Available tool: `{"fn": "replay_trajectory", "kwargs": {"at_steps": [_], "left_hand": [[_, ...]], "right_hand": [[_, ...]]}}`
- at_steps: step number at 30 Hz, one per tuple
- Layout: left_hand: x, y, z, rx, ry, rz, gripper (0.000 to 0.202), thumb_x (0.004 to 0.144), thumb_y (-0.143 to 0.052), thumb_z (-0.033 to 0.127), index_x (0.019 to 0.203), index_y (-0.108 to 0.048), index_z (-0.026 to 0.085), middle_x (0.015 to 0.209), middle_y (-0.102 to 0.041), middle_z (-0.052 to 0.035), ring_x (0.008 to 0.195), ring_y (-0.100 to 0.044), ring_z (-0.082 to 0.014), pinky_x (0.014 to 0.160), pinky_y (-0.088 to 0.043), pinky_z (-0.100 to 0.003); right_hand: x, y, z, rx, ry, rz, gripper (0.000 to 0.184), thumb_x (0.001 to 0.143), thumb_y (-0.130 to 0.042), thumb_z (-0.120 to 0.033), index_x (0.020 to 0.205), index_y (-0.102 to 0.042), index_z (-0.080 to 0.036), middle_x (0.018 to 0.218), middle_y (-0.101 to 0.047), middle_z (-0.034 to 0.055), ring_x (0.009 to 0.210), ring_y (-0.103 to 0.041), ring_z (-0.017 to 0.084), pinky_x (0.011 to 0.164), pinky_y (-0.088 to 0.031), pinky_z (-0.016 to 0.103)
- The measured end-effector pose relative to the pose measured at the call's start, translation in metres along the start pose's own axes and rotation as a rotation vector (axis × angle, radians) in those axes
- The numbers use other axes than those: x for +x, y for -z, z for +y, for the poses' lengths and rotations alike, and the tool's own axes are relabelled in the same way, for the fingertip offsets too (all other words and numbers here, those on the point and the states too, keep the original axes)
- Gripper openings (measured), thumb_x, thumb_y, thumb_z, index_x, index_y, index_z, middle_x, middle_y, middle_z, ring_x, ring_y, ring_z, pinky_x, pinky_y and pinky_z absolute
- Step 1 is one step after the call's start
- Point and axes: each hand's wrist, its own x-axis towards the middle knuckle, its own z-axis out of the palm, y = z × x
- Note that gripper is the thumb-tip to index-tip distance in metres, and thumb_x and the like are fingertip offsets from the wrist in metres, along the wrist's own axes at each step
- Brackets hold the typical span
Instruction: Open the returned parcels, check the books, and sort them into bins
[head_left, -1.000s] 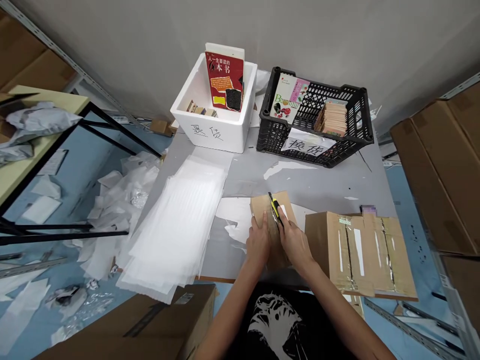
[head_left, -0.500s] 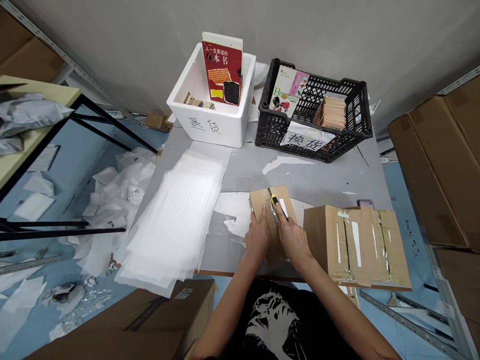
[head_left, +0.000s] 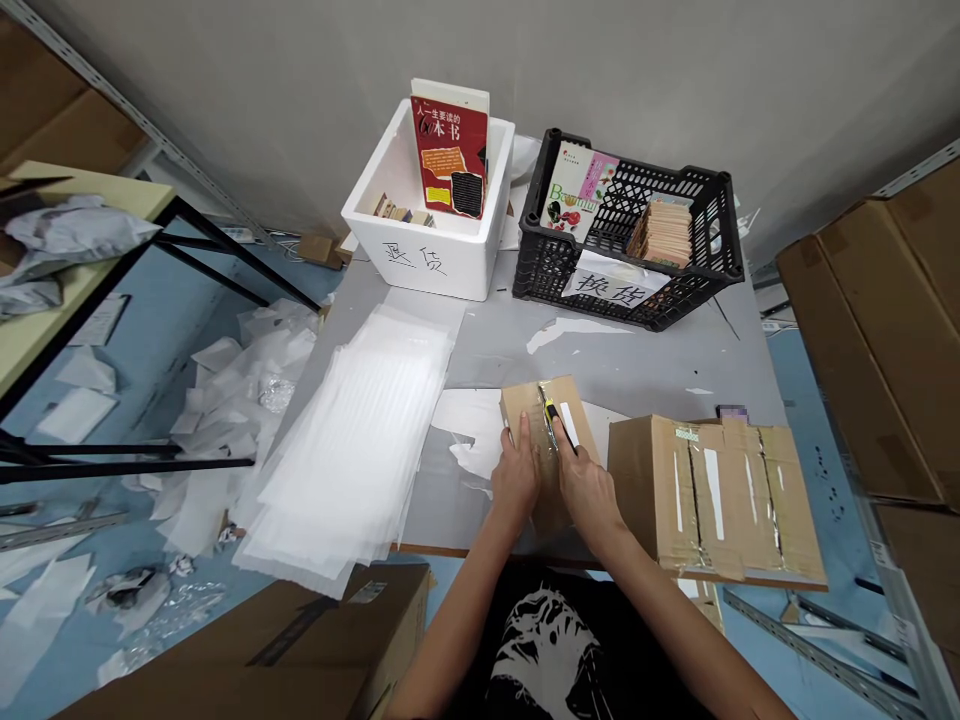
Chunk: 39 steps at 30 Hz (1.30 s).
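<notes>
Right hand [head_left: 589,490] closed around a yellow utility knife [head_left: 551,420], blade down on a small cardboard parcel [head_left: 521,405]. Left hand [head_left: 516,475] flat and open on the same parcel, just beside the knife. Parcel lying on the grey tabletop [head_left: 600,360] near its front edge, between a stack of white foam sheets [head_left: 345,440] and a taped carton [head_left: 712,500]. Behind, a white foam box [head_left: 427,260] and a black plastic crate [head_left: 630,230], side by side.

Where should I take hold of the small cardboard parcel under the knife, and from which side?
Probably by its two long edges, coming from the near side, where the left hand rests. The small cardboard parcel lies flat, and the yellow utility knife is over its far part.
</notes>
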Motion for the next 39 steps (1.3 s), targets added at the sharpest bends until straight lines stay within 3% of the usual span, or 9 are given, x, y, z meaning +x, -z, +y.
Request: {"fn": "replay_trajectory", "kwargs": {"at_steps": [12,22,30,39], "left_hand": [[0.000,-0.003,-0.001,0.008,0.002,0.015,0.056,0.096,-0.023,0.035,0.150,-0.009,0.025,0.141,-0.038,-0.0189,0.095,-0.065,-0.0229,0.071,-0.053,-0.032],[0.001,-0.003,0.000,0.001,-0.001,0.020,0.057,0.096,-0.020,0.035,0.150,-0.004,0.026,0.140,-0.036,-0.0190,0.096,-0.065,-0.0241,0.072,-0.053,-0.035],[0.001,-0.004,0.002,0.043,0.014,0.026,0.056,0.096,-0.018,0.035,0.150,-0.009,0.024,0.138,-0.038,-0.0201,0.094,-0.065,-0.0252,0.073,-0.053,-0.038],[-0.001,-0.003,0.005,0.076,0.026,0.053,0.056,0.096,-0.017,0.036,0.150,-0.012,0.022,0.138,-0.039,-0.0207,0.087,-0.066,-0.0243,0.071,-0.053,-0.038]], "right_hand": [[-0.013,0.005,-0.003,-0.021,0.008,-0.027,0.065,0.090,-0.038,-0.007,0.149,-0.018,-0.024,0.079,-0.064,0.0053,0.058,-0.065,0.012,0.053,-0.047,0.019],[-0.086,0.011,0.015,-0.037,0.052,-0.116,0.067,0.083,-0.043,0.000,0.145,-0.033,-0.023,0.071,-0.065,0.0038,0.051,-0.063,0.013,0.045,-0.041,0.019],[-0.134,-0.016,0.027,-0.074,0.063,-0.122,0.072,0.075,-0.048,0.003,0.141,-0.040,-0.026,0.072,-0.066,0.0038,0.046,-0.061,0.012,0.040,-0.037,0.018],[-0.157,-0.034,0.040,-0.035,0.082,-0.108,0.080,0.073,-0.049,0.004,0.144,-0.033,-0.029,0.077,-0.068,0.0035,0.043,-0.059,0.010,0.037,-0.032,0.016]]}}
